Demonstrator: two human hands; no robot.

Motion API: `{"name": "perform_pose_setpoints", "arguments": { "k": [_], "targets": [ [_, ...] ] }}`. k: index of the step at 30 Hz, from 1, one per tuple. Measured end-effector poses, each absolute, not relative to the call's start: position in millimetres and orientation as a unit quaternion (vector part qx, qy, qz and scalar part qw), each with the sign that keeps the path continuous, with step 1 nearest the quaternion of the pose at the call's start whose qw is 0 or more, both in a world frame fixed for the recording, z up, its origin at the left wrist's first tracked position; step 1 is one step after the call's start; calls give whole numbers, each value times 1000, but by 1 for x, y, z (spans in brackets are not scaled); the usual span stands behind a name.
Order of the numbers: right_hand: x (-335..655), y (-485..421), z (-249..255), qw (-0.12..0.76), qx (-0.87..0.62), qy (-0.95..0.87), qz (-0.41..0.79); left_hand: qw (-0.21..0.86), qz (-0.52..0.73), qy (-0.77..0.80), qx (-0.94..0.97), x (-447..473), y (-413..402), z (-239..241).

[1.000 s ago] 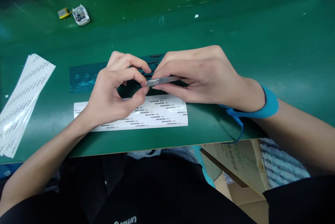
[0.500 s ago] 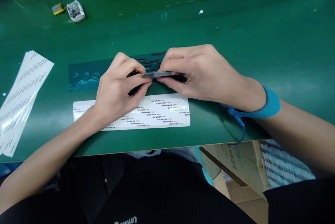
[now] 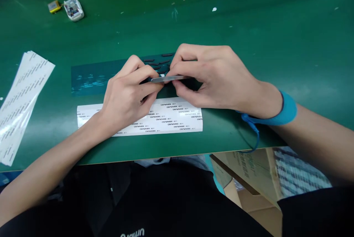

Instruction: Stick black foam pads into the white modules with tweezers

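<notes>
My right hand is closed, its thumb and fingers pinching a thin, flat grey metal strip with a rounded left end. Close against it, my left hand is also closed, fingertips pressed together by the strip's left part; whatever they pinch is hidden. Behind both hands lies a dark teal sheet, with several small dark strips on its right part. In front is a white sheet of printed backing paper, partly covered by my left hand and forearm.
More printed white strips lie stacked at the left. Farther back are a small yellow-edged battery and an opened white device. A blue wrist strap with a cord circles my right wrist. Cardboard boxes stand below the table edge.
My hands stay close together around the metal strip, with the fingers shifted slightly. The right thumb has moved a little away from the left fingertips. The view has shifted slightly.
</notes>
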State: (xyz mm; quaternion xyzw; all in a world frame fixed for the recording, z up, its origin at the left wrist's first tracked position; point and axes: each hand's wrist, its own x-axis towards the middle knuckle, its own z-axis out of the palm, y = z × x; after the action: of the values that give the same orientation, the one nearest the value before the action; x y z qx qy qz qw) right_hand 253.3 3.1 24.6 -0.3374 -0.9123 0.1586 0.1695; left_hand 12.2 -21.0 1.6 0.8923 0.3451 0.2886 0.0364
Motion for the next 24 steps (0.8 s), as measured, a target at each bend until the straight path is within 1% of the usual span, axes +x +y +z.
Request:
{"name": "perform_pose_setpoints", "arguments": {
  "k": [2, 4, 8, 10, 14, 19, 22, 24],
  "targets": [
    [252, 3, 25, 149, -344, -915, 147, 29, 298, 334, 894, 11, -21, 0],
    [251, 3, 25, 148, -343, -914, 156, 36, 305, 333, 891, 10, -21, 1],
    [248, 4, 22, 211, -379, -888, 151, 59, 296, 376, 876, 8, -21, 3],
    [245, 4, 19, 220, -391, -881, 148, 57, 284, 394, 872, 7, -21, 3],
    [239, 6, 15, 192, -378, -889, 172, 37, 276, 396, 875, 6, -19, -3],
    [231, 6, 14, 158, -420, -877, 172, 5, 273, 401, 875, 8, -19, -6],
    [229, 5, 9, 148, -433, -874, 161, 14, 269, 402, 875, 7, -20, -5],
    [229, 7, 5, 153, -434, -874, 157, 42, 269, 409, 871, 6, -21, -5]
  ]
}}
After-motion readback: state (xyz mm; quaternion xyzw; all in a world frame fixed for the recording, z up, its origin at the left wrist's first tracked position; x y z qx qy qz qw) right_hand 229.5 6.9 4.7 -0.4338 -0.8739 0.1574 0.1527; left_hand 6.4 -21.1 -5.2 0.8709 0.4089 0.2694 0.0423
